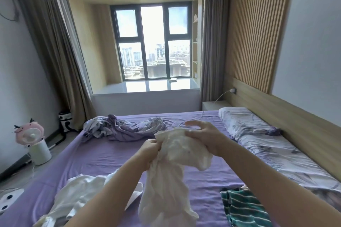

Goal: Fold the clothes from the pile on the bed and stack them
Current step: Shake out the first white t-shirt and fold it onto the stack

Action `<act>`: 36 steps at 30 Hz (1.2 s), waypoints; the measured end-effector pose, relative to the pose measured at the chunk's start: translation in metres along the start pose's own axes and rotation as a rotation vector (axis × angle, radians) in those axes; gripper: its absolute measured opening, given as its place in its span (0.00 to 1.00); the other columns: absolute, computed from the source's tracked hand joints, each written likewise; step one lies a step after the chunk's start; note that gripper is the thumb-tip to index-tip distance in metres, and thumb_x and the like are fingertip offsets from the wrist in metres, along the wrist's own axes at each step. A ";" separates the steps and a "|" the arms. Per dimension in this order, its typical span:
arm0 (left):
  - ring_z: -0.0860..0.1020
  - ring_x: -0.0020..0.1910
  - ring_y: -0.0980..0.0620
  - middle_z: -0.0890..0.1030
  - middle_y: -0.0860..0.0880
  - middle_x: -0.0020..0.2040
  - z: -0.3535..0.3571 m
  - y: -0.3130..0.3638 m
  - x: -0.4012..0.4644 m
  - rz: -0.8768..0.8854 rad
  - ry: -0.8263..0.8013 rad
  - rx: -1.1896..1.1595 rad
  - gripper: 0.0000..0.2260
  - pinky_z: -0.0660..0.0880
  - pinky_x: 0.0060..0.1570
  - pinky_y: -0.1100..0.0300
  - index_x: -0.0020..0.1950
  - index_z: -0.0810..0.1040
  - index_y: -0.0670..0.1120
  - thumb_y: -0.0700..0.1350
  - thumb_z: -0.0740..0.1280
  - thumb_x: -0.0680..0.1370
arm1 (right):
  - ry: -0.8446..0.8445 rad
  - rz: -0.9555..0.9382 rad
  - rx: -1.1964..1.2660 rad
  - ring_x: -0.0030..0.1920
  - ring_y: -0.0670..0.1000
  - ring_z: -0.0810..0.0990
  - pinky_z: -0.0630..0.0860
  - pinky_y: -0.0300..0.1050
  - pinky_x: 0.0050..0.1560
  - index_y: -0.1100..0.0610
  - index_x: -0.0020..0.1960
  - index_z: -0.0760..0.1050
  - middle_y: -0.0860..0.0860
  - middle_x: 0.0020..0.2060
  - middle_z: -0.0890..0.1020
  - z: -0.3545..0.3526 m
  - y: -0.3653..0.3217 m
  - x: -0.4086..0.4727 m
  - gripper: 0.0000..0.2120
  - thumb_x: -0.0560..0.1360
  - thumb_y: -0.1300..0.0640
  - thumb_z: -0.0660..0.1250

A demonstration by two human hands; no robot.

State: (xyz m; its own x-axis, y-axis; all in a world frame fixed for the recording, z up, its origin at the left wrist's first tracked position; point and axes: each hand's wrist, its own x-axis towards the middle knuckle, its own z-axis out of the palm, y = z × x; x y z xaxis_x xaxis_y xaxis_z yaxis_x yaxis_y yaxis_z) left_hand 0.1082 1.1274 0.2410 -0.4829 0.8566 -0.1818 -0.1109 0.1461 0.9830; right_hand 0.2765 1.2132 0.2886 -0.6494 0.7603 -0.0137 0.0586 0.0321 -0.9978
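Holding a white garment (171, 167) bunched in the air above the purple bed (103, 155), left hand (149, 151) pinching one edge with curled fingers, right hand (204, 138) gripping the bundle with thumb and lower fingers while the upper fingers are spreading apart. Looking thin, light and limp, probably sagging wherever unsupported; likely handling best when taken by a hem or the shoulders.

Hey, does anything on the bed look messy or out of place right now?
Yes. A crumpled purple blanket lies bunched at the far side of the bed, and a white garment sprawls unfolded near the left edge. The white cloth in both hands is bunched up, not yet folded.
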 end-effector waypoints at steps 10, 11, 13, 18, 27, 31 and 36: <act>0.78 0.40 0.56 0.80 0.53 0.41 0.002 -0.001 -0.022 0.409 -0.008 -0.127 0.13 0.77 0.38 0.60 0.48 0.81 0.52 0.59 0.68 0.73 | 0.142 0.087 0.308 0.27 0.51 0.79 0.78 0.40 0.27 0.69 0.43 0.76 0.59 0.32 0.79 0.023 -0.009 0.020 0.04 0.73 0.74 0.63; 0.80 0.41 0.56 0.82 0.53 0.43 0.001 -0.002 -0.026 0.446 -0.072 -0.100 0.12 0.77 0.38 0.62 0.50 0.82 0.52 0.56 0.70 0.71 | 0.130 0.097 0.333 0.25 0.51 0.79 0.77 0.40 0.26 0.71 0.43 0.76 0.60 0.32 0.79 0.025 -0.007 0.021 0.06 0.73 0.75 0.61; 0.82 0.46 0.54 0.84 0.53 0.48 0.000 -0.004 -0.027 0.513 -0.112 0.040 0.14 0.78 0.41 0.62 0.55 0.81 0.50 0.47 0.74 0.70 | 0.125 0.103 0.321 0.24 0.51 0.78 0.76 0.39 0.25 0.71 0.41 0.76 0.60 0.31 0.79 0.027 -0.003 0.021 0.09 0.73 0.77 0.58; 0.82 0.40 0.51 0.84 0.48 0.41 -0.002 -0.003 -0.017 0.478 -0.026 0.006 0.13 0.80 0.42 0.59 0.51 0.81 0.43 0.30 0.70 0.72 | 0.088 0.127 0.294 0.23 0.49 0.77 0.75 0.37 0.24 0.69 0.38 0.77 0.55 0.24 0.79 0.018 -0.002 0.021 0.13 0.73 0.77 0.56; 0.82 0.38 0.45 0.78 0.41 0.46 0.015 0.019 -0.011 0.149 -0.216 -0.020 0.14 0.82 0.40 0.50 0.61 0.72 0.44 0.43 0.69 0.76 | 0.062 0.155 0.200 0.22 0.48 0.77 0.74 0.37 0.23 0.75 0.54 0.74 0.58 0.30 0.78 0.008 0.002 0.017 0.13 0.74 0.76 0.56; 0.80 0.36 0.49 0.80 0.45 0.41 0.023 0.027 -0.009 0.224 -0.289 0.106 0.09 0.82 0.41 0.53 0.57 0.78 0.49 0.42 0.68 0.77 | 0.045 0.138 0.203 0.29 0.52 0.79 0.77 0.41 0.30 0.71 0.53 0.75 0.60 0.36 0.80 0.000 0.001 0.014 0.10 0.72 0.72 0.66; 0.77 0.29 0.56 0.78 0.50 0.33 0.030 0.034 -0.007 0.294 -0.201 0.198 0.03 0.77 0.30 0.62 0.42 0.79 0.44 0.41 0.71 0.74 | 0.101 0.127 0.131 0.35 0.54 0.77 0.76 0.42 0.34 0.68 0.53 0.76 0.60 0.40 0.79 -0.009 0.001 0.017 0.08 0.74 0.70 0.64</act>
State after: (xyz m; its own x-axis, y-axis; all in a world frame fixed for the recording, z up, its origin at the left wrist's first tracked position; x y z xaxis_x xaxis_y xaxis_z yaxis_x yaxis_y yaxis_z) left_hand 0.1340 1.1418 0.2760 -0.2874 0.9529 0.0971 0.1860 -0.0439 0.9816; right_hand 0.2719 1.2318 0.2881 -0.5631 0.8145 -0.1399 0.0314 -0.1481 -0.9885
